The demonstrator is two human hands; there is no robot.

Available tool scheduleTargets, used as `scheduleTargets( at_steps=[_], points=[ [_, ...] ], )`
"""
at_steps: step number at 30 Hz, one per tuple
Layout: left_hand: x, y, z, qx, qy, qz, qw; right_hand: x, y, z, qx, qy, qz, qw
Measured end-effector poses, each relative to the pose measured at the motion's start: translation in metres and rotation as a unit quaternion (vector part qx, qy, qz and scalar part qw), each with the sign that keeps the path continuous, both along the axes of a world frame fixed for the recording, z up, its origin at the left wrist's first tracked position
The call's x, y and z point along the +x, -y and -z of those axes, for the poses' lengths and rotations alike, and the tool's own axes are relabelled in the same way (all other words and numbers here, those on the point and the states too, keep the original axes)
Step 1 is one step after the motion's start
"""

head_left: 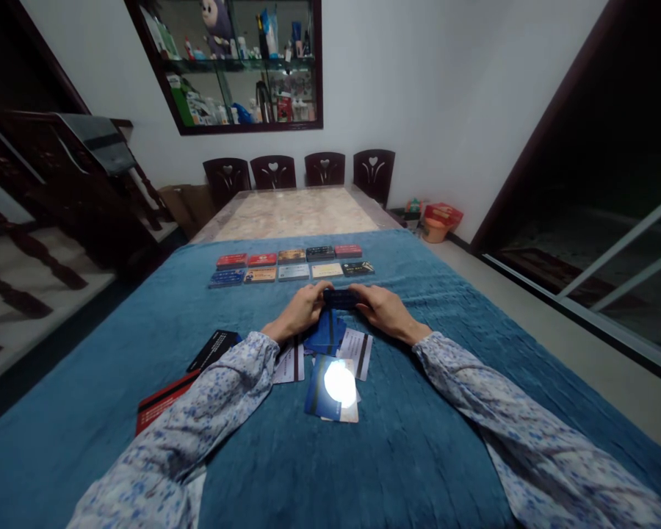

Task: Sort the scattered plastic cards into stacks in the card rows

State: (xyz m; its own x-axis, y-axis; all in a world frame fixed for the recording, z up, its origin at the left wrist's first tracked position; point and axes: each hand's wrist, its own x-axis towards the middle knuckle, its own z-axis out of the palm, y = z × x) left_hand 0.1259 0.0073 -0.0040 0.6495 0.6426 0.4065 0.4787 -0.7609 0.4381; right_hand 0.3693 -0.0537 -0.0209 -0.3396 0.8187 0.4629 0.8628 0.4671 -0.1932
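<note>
Between my two hands is a dark card or small stack of cards [340, 298], gripped at its ends above the blue cloth. My left hand [302, 305] is closed on its left end, and my right hand [384, 307] pinches the right end. Just below lie loose blue cards [326, 334] and a white card with a dark stripe [357, 353]. Nearer to me, another blue card [320, 389] overlaps a pale one, with bright glare over both. Past my hands, card stacks stand in two rows, among them a black stack [359, 269] and a white stack [327, 272].
Beside my left forearm lie a black card [214, 351] and a red card [165, 400], partly hidden by the sleeve. A blue cloth [419, 441] covers the near part of the table. Several dark chairs [324, 169] stand at the far end.
</note>
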Motion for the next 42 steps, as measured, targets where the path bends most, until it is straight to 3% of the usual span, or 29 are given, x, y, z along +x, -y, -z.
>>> scheduleTargets(
  at_steps=[14, 28, 42],
  points=[
    [0.004, 0.001, 0.005, 0.004, -0.059, -0.03, 0.998, -0.001, -0.007, 0.0, 0.0, 0.046, -0.005, 0.999],
    [0.0, -0.006, 0.008, 0.024, -0.04, -0.035, 0.998, -0.002, -0.006, -0.006, 0.025, 0.045, 0.001, 0.999],
    [-0.002, 0.0, -0.011, 0.051, -0.115, -0.061, 0.99, 0.0, -0.012, -0.011, 0.071, 0.053, -0.008, 0.996]
  ],
)
